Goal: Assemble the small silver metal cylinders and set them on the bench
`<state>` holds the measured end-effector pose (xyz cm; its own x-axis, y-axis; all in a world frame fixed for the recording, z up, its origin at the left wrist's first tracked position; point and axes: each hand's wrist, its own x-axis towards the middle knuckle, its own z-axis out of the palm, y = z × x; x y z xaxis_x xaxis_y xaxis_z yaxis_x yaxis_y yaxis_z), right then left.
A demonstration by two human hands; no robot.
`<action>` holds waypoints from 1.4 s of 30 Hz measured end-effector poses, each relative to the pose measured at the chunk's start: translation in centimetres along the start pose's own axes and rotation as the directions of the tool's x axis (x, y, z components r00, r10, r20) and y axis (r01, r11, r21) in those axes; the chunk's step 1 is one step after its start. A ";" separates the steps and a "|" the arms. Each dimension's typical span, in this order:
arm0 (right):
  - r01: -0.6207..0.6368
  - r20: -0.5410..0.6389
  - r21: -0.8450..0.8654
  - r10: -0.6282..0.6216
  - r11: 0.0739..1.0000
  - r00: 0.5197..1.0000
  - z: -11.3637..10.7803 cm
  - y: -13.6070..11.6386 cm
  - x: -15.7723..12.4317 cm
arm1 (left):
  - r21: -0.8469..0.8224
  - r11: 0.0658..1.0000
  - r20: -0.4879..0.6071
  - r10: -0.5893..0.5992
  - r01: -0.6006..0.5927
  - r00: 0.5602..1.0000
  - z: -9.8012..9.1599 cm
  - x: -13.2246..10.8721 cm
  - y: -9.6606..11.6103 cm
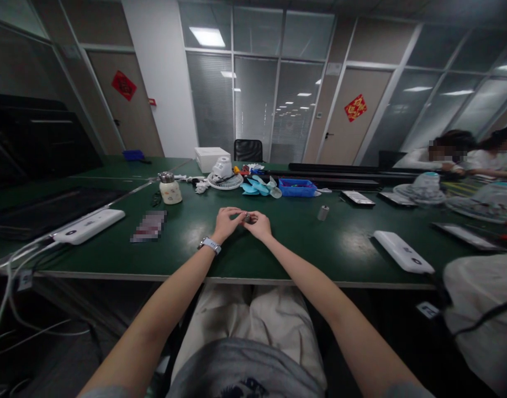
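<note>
Over the green table, my left hand [227,223] and my right hand [260,226] meet, fingers closed from both sides on a small grey metal part [247,218]. The fingers cover most of it, so its exact kind is hard to make out. To the right, a small silver-grey cylinder [323,213] stands on the table [295,243], apart from my hands. Beyond my fingers lie light blue fan blades [257,186]. A white fan grille [225,181] with a white motor housing [222,167] on it sits behind them, slightly left.
A blue tray [297,188] sits beyond my hands. A patterned bottle [170,190] and a white power bank-like device [91,225] are on the left; a similar white device [402,252] lies right. A white box [212,159] is behind. People [436,152] work at far right.
</note>
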<state>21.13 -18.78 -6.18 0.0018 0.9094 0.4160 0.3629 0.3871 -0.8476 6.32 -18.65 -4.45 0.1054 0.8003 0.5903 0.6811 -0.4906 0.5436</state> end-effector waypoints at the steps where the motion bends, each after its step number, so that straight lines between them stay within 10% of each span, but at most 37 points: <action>1: 0.004 -0.003 0.010 -0.004 1.000 1.000 0.0 0.1 0.0 | -0.015 1.000 -0.005 0.001 -0.001 1.000 0.1 0.0 0.0; 9: 0.004 -0.042 -0.027 -0.005 1.000 0.999 0.2 1.0 -0.1 | -0.014 0.996 -0.178 -0.090 0.089 0.980 -0.5 0.9 -1.2; 18: -0.024 0.013 -0.014 0.024 1.000 1.000 -0.8 1.3 -0.6 | 0.293 0.886 0.089 -0.400 0.360 0.912 -0.9 0.1 -3.3; 23: -0.053 0.037 -0.079 0.056 0.995 0.998 -1.1 1.2 -0.6 | 0.228 0.857 -0.088 -0.455 0.463 0.886 -0.7 0.2 -3.7; 37: -0.416 0.215 0.593 0.363 0.689 0.907 -4.4 1.3 1.6 | 0.108 0.861 -0.032 -0.496 0.496 0.868 -0.6 0.4 -4.4; 42: -0.280 -0.154 0.397 0.364 0.874 0.918 -8.1 2.3 1.8 | 0.110 0.864 -0.012 -0.493 0.491 0.870 -0.5 0.4 -4.6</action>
<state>29.47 -17.49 -4.71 0.2773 0.9528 0.1238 -0.0534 0.1439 -0.9881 2.91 -16.25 -6.45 -0.2530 0.9337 0.2532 0.7199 0.0068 0.6941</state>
